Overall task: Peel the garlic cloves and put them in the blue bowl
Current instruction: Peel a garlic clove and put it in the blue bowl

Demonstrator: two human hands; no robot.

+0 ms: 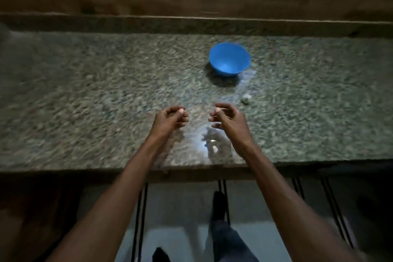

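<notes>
garlic (246, 98): small pale lump lying on the counter, a bit right of the hands and nearer the camera than the bowl. Pretty blurry, could be one clove or a couple stuck together, can't say. Not touching anything else.

blue bowl (229, 59): sitting upright on the counter, past the hands and slightly right of centre. Dark shadow on its near side. Inside looks plain blue from here, contents not really readable.

left hand (171, 119): hovering above the counter, fingers curled in toward the palm, thumb tip against the forefinger. Tiny pale speck at the pinch, maybe a nail or a bit of garlic skin, too smeared to call. So whether it's gripping something: can't tell.

right hand (228, 117): same height, just across from the left with a small gap between them. Fingers loosely bent, thumb and forefinger close together with a pale spot at the tip. Same deal, can't tell if anything's in there.

counter (106, 102): speckled granite, glossy patch below the hands reflecting them.

below the counter edge: pale floor, dark trouser leg (227, 240).
</notes>
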